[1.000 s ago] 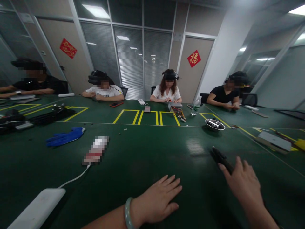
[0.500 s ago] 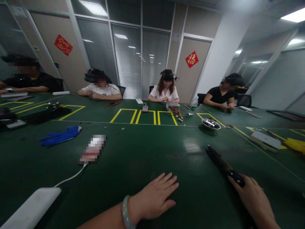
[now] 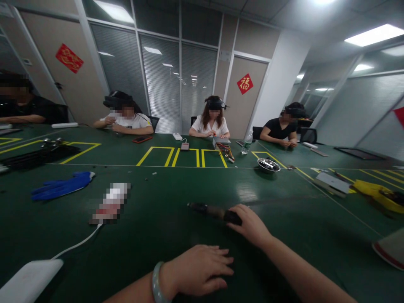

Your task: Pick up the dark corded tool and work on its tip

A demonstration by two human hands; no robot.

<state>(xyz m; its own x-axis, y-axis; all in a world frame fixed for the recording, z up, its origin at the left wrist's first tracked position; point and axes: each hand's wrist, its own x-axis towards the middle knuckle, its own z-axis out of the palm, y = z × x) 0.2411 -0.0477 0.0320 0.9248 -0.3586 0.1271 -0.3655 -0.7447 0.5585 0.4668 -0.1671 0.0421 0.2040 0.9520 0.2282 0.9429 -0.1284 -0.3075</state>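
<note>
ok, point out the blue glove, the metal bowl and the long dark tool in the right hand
Blue glove (image 3: 61, 187): head view, middle of the glove.
Metal bowl (image 3: 268, 171): head view, near side.
Long dark tool (image 3: 215, 211): head view, mid-length, beyond the right hand's (image 3: 251, 226) fingers.

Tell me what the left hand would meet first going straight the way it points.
The left hand would probably meet the right forearm first, near the wrist, though how high that forearm sits is unclear.

Cannot see all of the slim black rod-shaped tool (image 3: 215, 211), partly covered by the bare right hand (image 3: 251, 223).
</note>
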